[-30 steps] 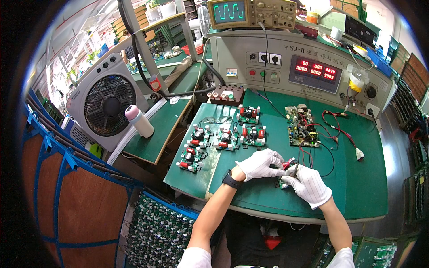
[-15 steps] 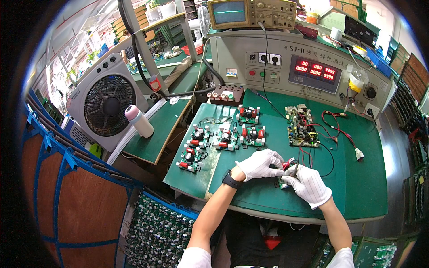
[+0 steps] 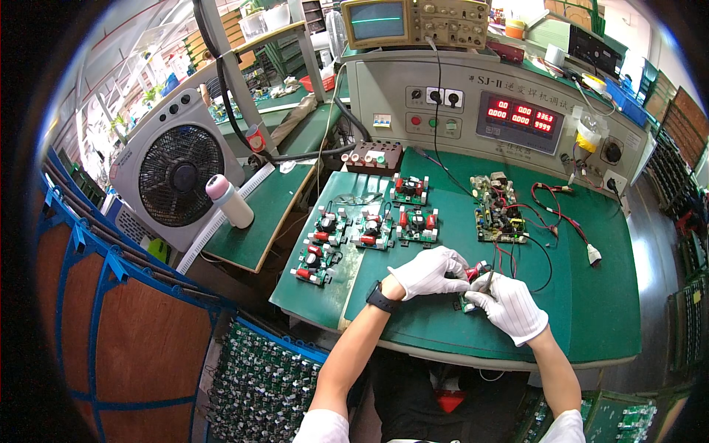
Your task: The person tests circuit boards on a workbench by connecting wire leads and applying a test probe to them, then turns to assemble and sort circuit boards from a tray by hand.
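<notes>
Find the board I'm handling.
Head view, right of centre: the board is between your left hand and right hand, at the bench's near side.

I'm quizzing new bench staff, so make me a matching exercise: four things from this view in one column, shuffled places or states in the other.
Things
1. Left hand
2. Right hand
3. Pink-lidded bottle
4. Oscilloscope

Places or states
A. On top of the grey console
B. White-gloved, no watch on the wrist
C. Beside the fan
D. White-gloved, black watch on the wrist

Pairs: 1-D, 2-B, 3-C, 4-A
</notes>
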